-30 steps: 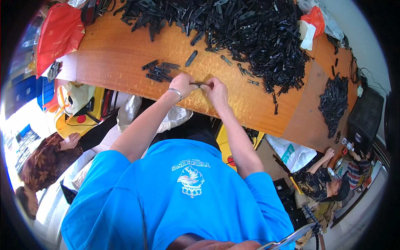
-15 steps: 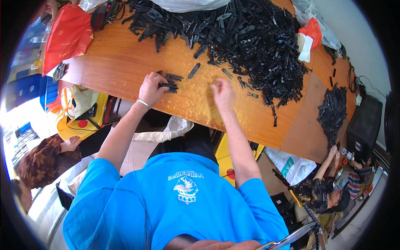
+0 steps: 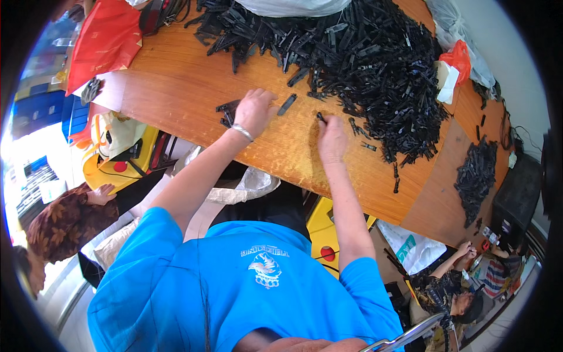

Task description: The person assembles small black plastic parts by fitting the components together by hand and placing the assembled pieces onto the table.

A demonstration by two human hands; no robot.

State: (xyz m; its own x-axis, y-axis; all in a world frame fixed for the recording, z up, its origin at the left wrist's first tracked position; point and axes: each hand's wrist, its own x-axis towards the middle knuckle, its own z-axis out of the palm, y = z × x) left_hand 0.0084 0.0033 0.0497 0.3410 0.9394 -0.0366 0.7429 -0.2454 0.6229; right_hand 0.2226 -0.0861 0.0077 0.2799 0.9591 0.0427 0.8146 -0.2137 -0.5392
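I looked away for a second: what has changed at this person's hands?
The left hand and right hand, together around one piece a second ago, have separated. The left went left to the small group of black pieces, then shifted back right. The right now holds a dark piece. The large pile and lone long piece look unchanged.

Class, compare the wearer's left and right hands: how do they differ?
The left hand has a silver bracelet at its wrist; the right hand has none. The right hand pinches a black piece; nothing shows in the left hand's grip, though its palm is hidden. Both are bare hands over the wooden table.
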